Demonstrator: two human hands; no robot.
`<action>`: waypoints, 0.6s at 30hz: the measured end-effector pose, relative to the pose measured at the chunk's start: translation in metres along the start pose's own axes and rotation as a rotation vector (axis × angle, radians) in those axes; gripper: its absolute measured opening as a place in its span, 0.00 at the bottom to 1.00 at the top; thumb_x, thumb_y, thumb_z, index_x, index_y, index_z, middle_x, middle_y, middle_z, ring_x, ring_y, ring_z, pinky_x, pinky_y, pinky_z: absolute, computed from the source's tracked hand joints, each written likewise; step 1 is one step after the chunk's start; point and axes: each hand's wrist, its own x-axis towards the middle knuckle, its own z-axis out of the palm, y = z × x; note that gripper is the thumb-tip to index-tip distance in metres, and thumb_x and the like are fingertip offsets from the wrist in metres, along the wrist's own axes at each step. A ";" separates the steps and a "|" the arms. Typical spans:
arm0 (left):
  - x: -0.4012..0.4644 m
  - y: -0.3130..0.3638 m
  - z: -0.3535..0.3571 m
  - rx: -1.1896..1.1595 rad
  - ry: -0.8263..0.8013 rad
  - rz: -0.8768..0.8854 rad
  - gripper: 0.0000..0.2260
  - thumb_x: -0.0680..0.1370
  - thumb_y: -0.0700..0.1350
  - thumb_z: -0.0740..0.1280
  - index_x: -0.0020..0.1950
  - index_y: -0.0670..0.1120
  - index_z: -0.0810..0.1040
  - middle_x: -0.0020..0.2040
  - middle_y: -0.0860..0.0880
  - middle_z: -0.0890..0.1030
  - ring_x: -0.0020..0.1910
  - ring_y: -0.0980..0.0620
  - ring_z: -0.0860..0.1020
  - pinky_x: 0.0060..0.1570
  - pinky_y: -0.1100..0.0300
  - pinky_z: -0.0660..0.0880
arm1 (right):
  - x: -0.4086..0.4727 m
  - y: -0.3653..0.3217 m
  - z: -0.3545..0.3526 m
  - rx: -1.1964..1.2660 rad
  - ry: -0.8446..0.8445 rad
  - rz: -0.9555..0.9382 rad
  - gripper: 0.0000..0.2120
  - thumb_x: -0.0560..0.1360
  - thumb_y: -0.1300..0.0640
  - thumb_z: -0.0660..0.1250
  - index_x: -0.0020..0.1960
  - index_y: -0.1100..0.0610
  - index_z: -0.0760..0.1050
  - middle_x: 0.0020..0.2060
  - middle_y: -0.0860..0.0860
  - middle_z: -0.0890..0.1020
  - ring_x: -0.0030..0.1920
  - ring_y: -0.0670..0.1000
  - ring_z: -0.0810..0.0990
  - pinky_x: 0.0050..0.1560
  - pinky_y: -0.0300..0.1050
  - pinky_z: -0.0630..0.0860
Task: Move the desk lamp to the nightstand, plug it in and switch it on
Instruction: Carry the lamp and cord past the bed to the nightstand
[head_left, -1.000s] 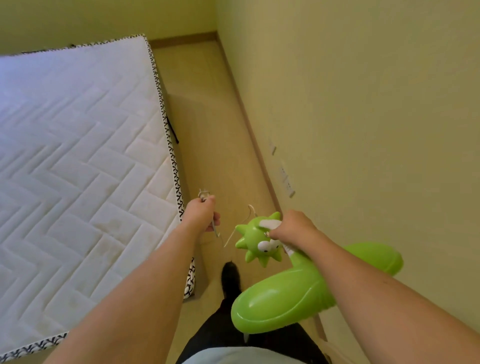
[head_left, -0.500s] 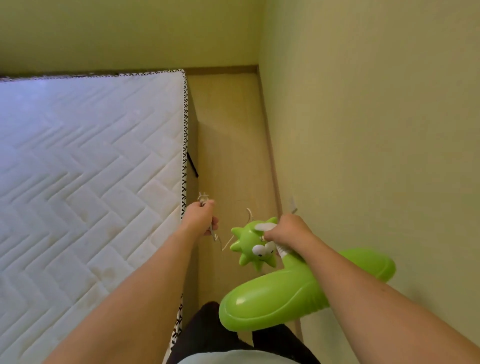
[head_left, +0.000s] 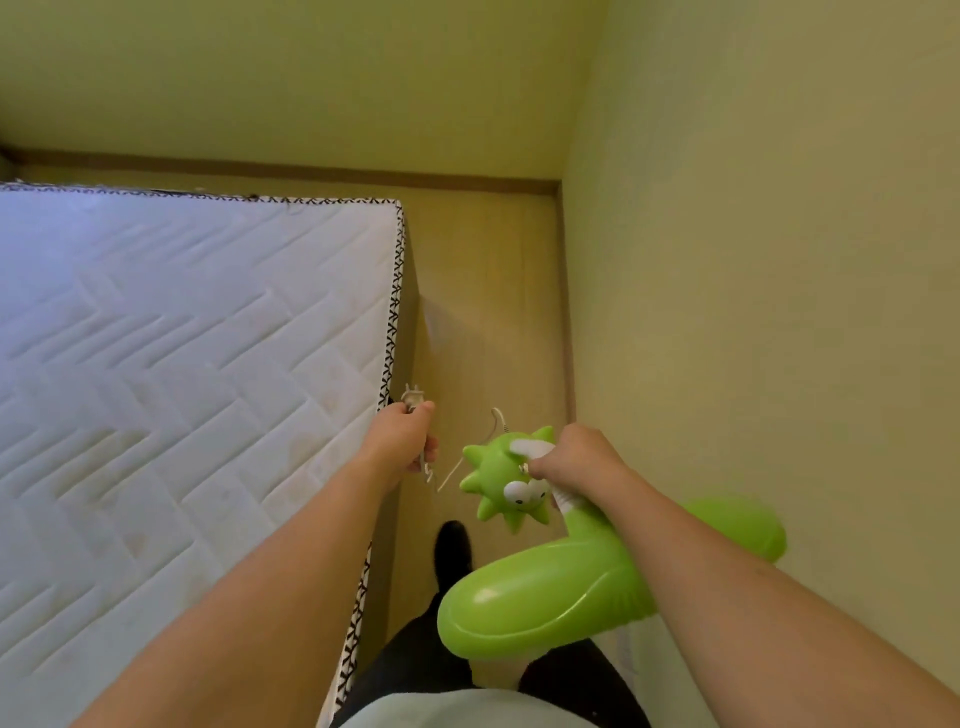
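A bright green desk lamp (head_left: 540, 597) with a spiky cartoon-faced head (head_left: 501, 480) hangs in the air over the floor strip, carried low at the right. My right hand (head_left: 576, 457) is shut on the lamp's white neck just behind that head. My left hand (head_left: 402, 439) is closed around the lamp's white plug (head_left: 414, 397), whose prongs stick up above my fingers. The thin white cord (head_left: 470, 457) loops between my two hands. No nightstand or wall socket is in view.
A bare white quilted mattress (head_left: 182, 389) with a black-and-white edge band fills the left. A narrow strip of wooden floor (head_left: 488, 312) runs between it and the yellow-green wall (head_left: 753, 312) at the right. My dark shoe (head_left: 453, 545) stands on that strip.
The view has swung and advanced along the floor strip: the room's far corner is nearer and more of the end wall shows. The wall sockets seen earlier have left the view. Both hands keep their holds.
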 end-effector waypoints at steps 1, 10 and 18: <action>0.015 0.014 -0.005 -0.006 0.001 -0.003 0.13 0.80 0.50 0.58 0.53 0.41 0.73 0.37 0.42 0.80 0.32 0.46 0.78 0.42 0.50 0.79 | 0.014 -0.012 -0.009 -0.002 -0.001 -0.003 0.15 0.66 0.50 0.72 0.42 0.57 0.69 0.30 0.48 0.70 0.38 0.54 0.75 0.28 0.41 0.65; 0.131 0.132 -0.034 -0.031 0.008 -0.019 0.12 0.80 0.50 0.60 0.49 0.41 0.74 0.35 0.42 0.79 0.32 0.44 0.78 0.46 0.46 0.78 | 0.133 -0.105 -0.097 0.039 -0.015 -0.019 0.14 0.66 0.50 0.71 0.40 0.57 0.70 0.32 0.50 0.73 0.33 0.51 0.74 0.25 0.39 0.61; 0.236 0.240 -0.051 -0.080 0.100 -0.036 0.12 0.79 0.51 0.61 0.46 0.43 0.74 0.34 0.43 0.79 0.31 0.46 0.78 0.48 0.44 0.79 | 0.254 -0.185 -0.180 -0.026 -0.084 -0.055 0.13 0.65 0.51 0.71 0.38 0.57 0.70 0.35 0.51 0.75 0.34 0.52 0.76 0.28 0.40 0.66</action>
